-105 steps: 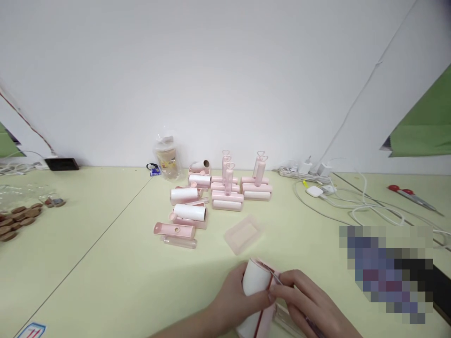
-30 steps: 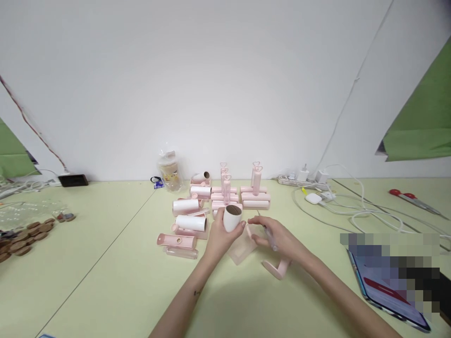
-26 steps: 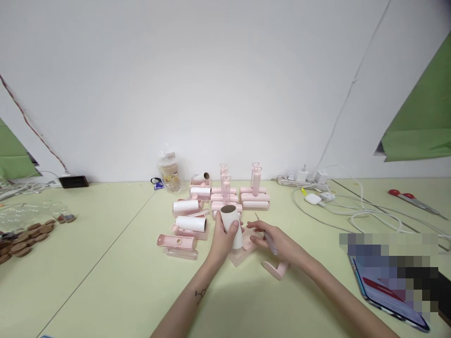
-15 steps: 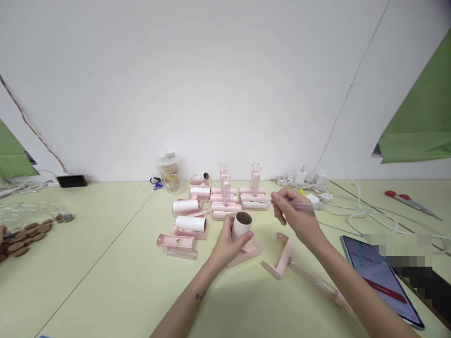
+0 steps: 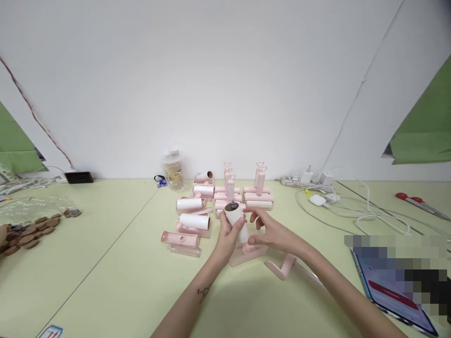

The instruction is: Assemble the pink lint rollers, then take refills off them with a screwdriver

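Note:
My left hand (image 5: 228, 237) is wrapped round a white lint roller refill (image 5: 243, 233), which tilts with its open cardboard end up. A small dark piece shows in that opening; I cannot tell what it is. My right hand (image 5: 276, 232) is beside the roll, its fingers curved and apart, with nothing visible between them. Below the hands lies a pale pink holder part (image 5: 248, 254). Partly behind my right forearm rests a pink roller frame (image 5: 282, 268) with a clear handle (image 5: 310, 273).
Left of the hands lie white rolls (image 5: 194, 221) in pink cases and a pink cover (image 5: 181, 239). Behind stand pink handles (image 5: 260, 180) with heart-shaped ends. Cables (image 5: 369, 218), red-handled scissors (image 5: 416, 201) and a phone (image 5: 391, 291) are at the right; brown discs (image 5: 30, 237) at the left.
The thin, clear-handled tool no longer shows in my right hand, which has moved left to the roll. My left hand has tilted the roll, and a dark piece now shows in its opening.

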Available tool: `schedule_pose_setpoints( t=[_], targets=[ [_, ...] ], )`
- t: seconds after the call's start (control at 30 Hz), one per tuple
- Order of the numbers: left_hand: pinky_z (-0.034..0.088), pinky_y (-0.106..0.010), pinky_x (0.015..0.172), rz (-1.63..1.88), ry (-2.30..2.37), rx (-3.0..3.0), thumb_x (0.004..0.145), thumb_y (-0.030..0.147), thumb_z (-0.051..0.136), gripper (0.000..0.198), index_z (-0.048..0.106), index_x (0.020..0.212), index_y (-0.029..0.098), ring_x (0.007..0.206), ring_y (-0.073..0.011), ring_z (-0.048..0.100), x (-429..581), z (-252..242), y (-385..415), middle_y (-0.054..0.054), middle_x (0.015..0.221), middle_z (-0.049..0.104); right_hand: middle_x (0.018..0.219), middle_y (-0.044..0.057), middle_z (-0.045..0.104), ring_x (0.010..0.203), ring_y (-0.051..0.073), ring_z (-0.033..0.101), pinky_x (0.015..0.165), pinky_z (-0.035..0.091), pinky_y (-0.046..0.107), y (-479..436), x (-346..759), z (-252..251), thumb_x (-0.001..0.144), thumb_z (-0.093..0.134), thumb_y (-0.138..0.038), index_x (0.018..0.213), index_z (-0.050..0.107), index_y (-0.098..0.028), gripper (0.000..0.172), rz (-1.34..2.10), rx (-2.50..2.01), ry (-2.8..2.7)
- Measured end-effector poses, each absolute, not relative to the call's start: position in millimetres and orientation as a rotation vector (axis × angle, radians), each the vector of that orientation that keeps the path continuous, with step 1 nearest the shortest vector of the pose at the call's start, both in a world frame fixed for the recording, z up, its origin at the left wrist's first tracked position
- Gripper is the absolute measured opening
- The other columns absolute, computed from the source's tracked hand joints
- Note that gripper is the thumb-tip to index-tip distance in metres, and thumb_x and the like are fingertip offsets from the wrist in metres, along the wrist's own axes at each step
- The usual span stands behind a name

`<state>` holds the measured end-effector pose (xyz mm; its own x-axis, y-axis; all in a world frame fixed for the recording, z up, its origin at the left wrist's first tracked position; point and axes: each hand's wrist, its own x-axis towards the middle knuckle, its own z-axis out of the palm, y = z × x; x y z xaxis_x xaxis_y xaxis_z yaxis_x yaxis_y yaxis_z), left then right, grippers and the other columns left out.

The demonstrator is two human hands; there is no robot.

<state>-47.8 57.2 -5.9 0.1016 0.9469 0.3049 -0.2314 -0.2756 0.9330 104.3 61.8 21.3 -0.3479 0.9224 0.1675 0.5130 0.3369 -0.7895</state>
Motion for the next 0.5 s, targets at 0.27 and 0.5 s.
schedule_pose_setpoints(
  t=[0.27, 0.5],
  targets=[
    [0.043, -0.027, 0.078, 1.415, 0.739, 1.289, 0.076, 0.040, 0.062, 0.031, 0.042, 0.092, 0.021, 0.086, -0.0154, 0.055, -43.8, -4.4, 52.1, -0.001, 0.089, 0.055, 0.132, 0.007, 0.045, 0.123, 0.031, 0.036, 0.093, 0.035, 0.043, 50.6, 106.6, 16.5, 0.061, 0.070, -0.051, 0.133, 0.033, -0.031, 0.083, 0.952, -1.392, -2.015],
    [0.043, -0.030, 0.083, 1.548, 0.737, 1.284, 0.079, 0.047, 0.056, 0.036, 0.038, 0.099, 0.023, 0.094, -0.0168, 0.057, -47.2, 5.6, 48.0, -0.005, 0.103, 0.058, 0.114, 0.003, 0.059, 0.117, 0.031, 0.040, 0.094, 0.033, 0.045, 43.5, 90.3, -1.2, 0.072, 0.060, -0.042, 0.114, 0.056, -0.030, 0.044, 0.904, -1.400, -1.926]
  ],
)
